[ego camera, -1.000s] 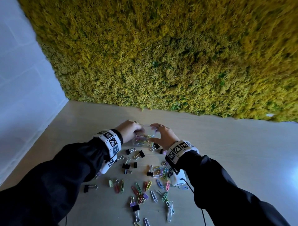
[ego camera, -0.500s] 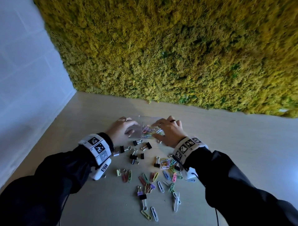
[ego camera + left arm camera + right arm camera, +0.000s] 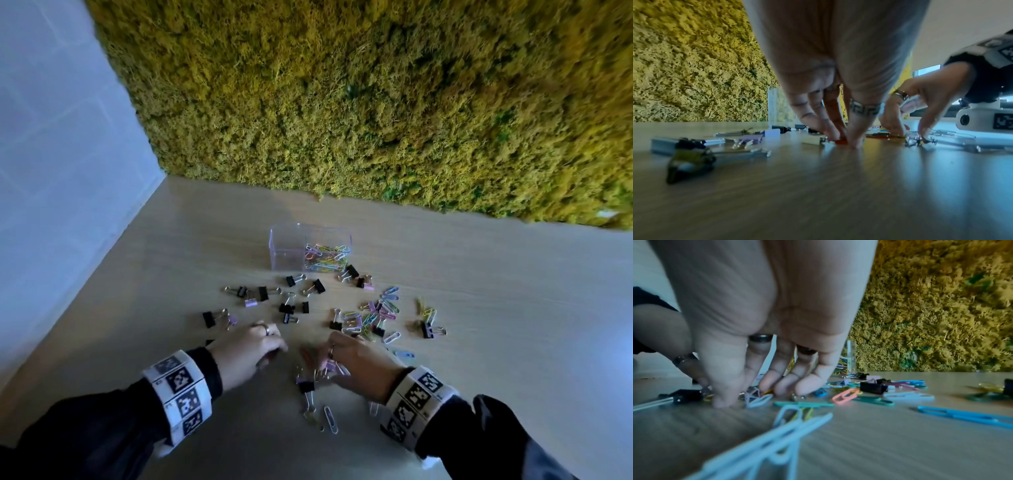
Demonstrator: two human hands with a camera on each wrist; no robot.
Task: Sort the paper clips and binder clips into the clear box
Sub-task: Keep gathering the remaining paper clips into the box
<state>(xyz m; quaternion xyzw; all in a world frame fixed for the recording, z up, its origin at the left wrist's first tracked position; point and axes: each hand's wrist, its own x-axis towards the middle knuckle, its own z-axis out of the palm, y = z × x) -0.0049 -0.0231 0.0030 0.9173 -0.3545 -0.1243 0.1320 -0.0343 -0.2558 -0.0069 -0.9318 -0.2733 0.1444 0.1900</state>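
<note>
Left hand (image 3: 246, 350): fingertips pressing together on a red clip (image 3: 841, 141), near side of clear box (image 3: 310, 252).
Right hand (image 3: 356, 361): fingers curling over loose clips (image 3: 756, 395); grasp unclear.

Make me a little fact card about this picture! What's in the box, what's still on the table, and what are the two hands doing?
box: clear box standing on the table, two compartments
right compartment: colourful paper clips
left compartment: looks empty
still on table: black and lilac binder clips, more loose paper clips
left hand: fingertips down on the table among clips
right hand: fingertips down, gathering clips
wall behind: yellow-green moss
</note>
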